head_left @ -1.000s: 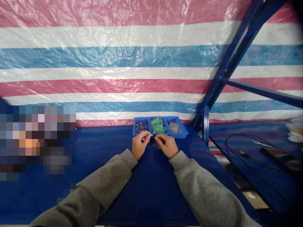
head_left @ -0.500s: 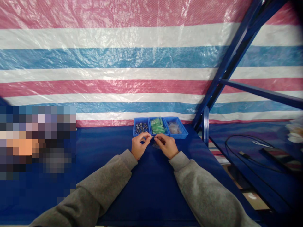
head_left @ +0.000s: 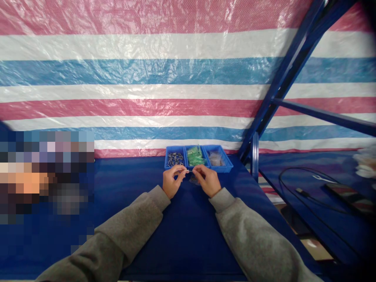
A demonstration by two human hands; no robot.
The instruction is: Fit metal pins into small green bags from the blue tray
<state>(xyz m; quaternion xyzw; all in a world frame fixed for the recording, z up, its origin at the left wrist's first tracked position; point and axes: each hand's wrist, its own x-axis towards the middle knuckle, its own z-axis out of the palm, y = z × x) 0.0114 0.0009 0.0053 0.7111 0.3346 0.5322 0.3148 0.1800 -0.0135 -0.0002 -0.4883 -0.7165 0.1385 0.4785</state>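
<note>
My left hand [head_left: 173, 182] pinches one end of a small thin metallic piece [head_left: 188, 171] between thumb and forefinger. The fingers of my right hand [head_left: 206, 181] are closed at its other end. Both hands are just in front of three blue bins. Small dark and silver metal parts [head_left: 175, 158] lie in the left bin, green packets [head_left: 196, 155] in the middle one, and clear plastic bags [head_left: 216, 158] in the right one. A small clear bag [head_left: 194, 179] lies on the table beside my right fingertips.
The blue table [head_left: 176, 243] extends under both forearms. A blue metal frame [head_left: 272, 94] rises at the right. Beyond it, a second surface holds a black cable [head_left: 311, 203] and a dark flat device [head_left: 346, 196]. Pixelation covers the left side.
My fingertips have moved slightly apart, and more of the thin piece shows between them. The bins have stayed where they were.
</note>
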